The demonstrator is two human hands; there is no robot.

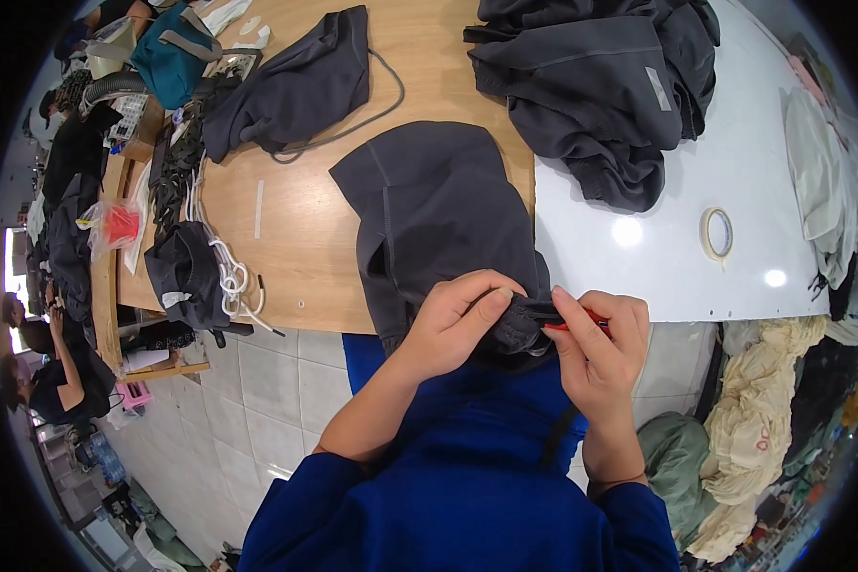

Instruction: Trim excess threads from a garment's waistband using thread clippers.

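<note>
Both hands grip the near edge of the dark grey garment [429, 210], which lies on the wooden table [296, 229] and hangs over its near edge toward the person. Left hand [458, 319] is closed, pinching a bunched fold of the hem between thumb and fingers. Right hand [596, 353] is closed around a small red tool [570, 325], its tip touching the same fold; the kind of tool cannot be told.

Risks, as judged from this position:
- The tool tip sits just beside the left fingertips; a slip could nick them.
- A tool driven too deep could cut the fabric instead of the thread.
- The overhanging part could pull the garment off the table if the pinch loosens.

Surroundings, largest first:
- White table [734, 191], right, adjoining the wooden one.
- Pile of dark garments [601, 86], far, straddling both tables.
- Second dark garment with a grey cord [296, 86], far left.
- Teal bag [172, 52], far left corner.
- White cords [231, 276], left, near the edge.
- Roll of tape [716, 233], right, well apart.

Nothing lies between the hands and the fold
</note>
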